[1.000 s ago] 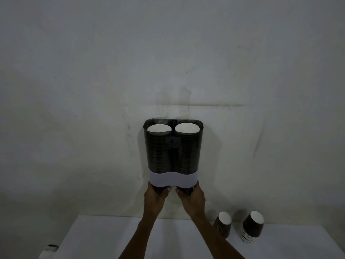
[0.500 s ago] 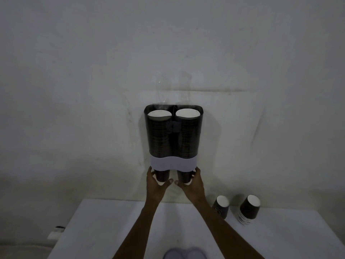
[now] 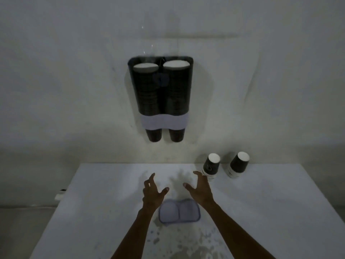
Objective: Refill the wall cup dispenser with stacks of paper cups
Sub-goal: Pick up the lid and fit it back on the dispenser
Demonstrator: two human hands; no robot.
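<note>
Dark twin-tube cup dispenser (image 3: 160, 90) fixed to the pale wall, pale band across its lower part; both tubes filled nearly to the top with stacked dark paper cups, white insides showing at the rims; one dark cup bottom poking out below each tube. Left hand (image 3: 152, 193) and right hand (image 3: 200, 191) bare, apart from each other, fingers spread and holding nothing, hovering above the white table (image 3: 261, 212), well below the dispenser. Pale double-lobed plastic lid (image 3: 179, 212) lying flat on the table between the wrists; likely the dispenser's top cover, though not certain. Two short leftover stacks of dark paper cups (image 3: 211, 168) (image 3: 238, 165) leaning near the table's far right edge, just beside the right hand. Refill looking almost done; lid not yet on. Risks from here: a careless sweep of the right hand toppling the nearer leaning stack; lid pressed on crooked over cups sitting so high, crushing the top rims or failing to seat; dim light making alignment harder to judge.
</note>
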